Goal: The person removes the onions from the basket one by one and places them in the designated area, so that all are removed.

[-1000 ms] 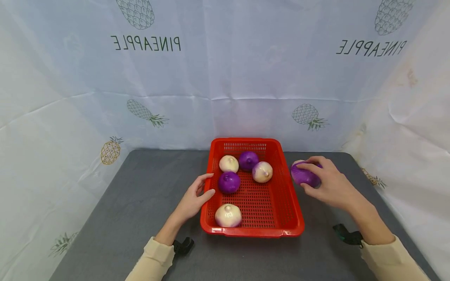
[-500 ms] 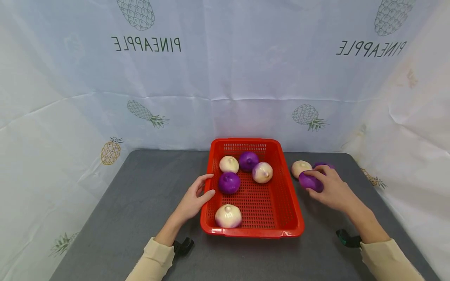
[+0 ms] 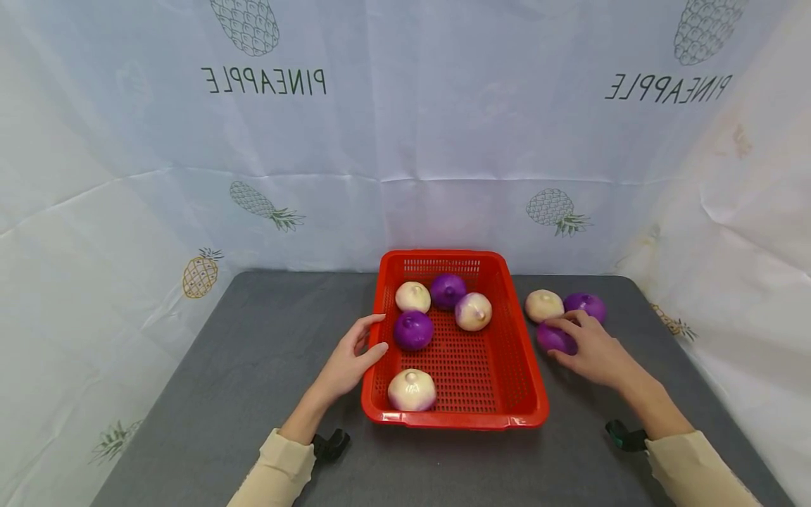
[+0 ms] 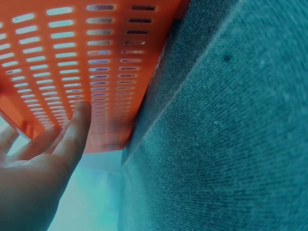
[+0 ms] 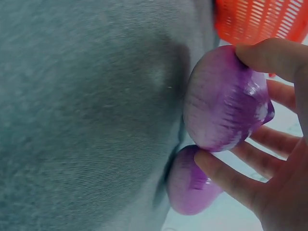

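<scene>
In the head view my left hand rests against the left side of a red plastic basket, fingers loosely bent and touching its rim. The left wrist view shows that hand's fingers beside the slotted basket wall. My right hand holds a purple onion at table level, right of the basket. In the right wrist view thumb and fingers are spread around this onion. Behind it lie a white onion and another purple onion.
Inside the basket sit several onions, among them a purple one and a large white one. A dark grey table lies underneath. White pineapple-printed sheets hang behind and at the sides.
My right hand has moved right and lowered the purple onion to the table, so the white and the other purple onion behind it show. The left hand and basket stay still.
</scene>
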